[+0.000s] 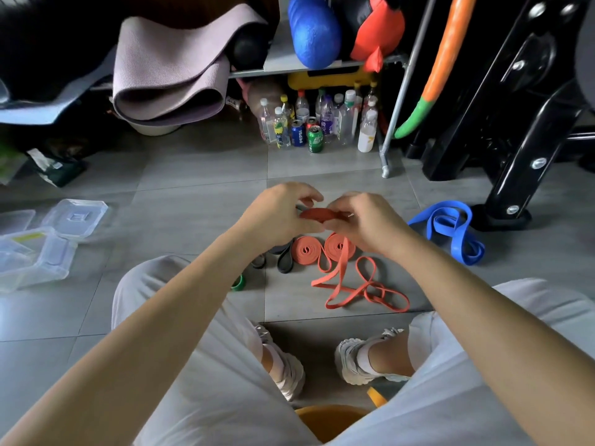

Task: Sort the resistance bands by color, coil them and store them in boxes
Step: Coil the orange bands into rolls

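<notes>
Between the two raised hands, above the grey tiled floor (193, 194), sits a partly wound red coil (317, 215). The left hand (277, 209) pinches its left edge between thumb and curled fingers, and the right hand (360, 220) closes on its right edge, so most of the coil is covered and I cannot count its turns. A red strap (342, 262) hangs from under the right hand down to the floor, where it joins a loose red tangle (363, 289); whether that tangle is one band or two I cannot tell.

Just beyond the tangle lie two finished red coils (306, 250), side by side and touching. To their left are dark bands (285, 260), partly hidden by the left forearm, their number unclear. A green band (239, 282) peeps out from under the same forearm, only a sliver showing.

One blue band (450, 226) lies loose at the right, well apart from the red ones, near a black machine foot (502, 217).

At the far left are clear plastic boxes (35, 252), cut off by the edge, with one lid (75, 217) lying beside them; they overlap, so I cannot count them surely.

Against the far wall stands a cluster of bottles and cans (318, 123), too crowded to number.
</notes>
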Motion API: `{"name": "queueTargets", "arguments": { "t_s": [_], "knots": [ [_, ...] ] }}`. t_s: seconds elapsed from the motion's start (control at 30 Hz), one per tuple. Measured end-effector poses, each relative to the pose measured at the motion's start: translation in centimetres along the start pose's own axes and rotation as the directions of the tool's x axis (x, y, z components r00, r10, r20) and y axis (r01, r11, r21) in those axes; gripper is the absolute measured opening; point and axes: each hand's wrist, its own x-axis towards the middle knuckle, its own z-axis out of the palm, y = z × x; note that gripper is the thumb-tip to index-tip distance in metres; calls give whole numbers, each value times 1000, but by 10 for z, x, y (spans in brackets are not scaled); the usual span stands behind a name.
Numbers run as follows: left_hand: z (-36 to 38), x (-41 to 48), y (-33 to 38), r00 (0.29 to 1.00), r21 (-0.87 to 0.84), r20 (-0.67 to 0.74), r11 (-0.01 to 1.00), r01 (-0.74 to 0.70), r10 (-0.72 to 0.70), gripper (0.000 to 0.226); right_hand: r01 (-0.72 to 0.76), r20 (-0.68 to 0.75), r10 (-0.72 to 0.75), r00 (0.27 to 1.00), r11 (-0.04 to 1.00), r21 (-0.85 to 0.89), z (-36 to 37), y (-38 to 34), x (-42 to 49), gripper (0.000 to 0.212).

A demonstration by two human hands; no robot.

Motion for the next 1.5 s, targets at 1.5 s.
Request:
{"name": "queueTargets", "arguments": {
  "t_s": [1.5],
  "knots": [
    [19,-9,-2,987,-273,-154,962,11,-55,42,-75,-117,102,988,974,215,-7,2,-1,15]
  ]
}}
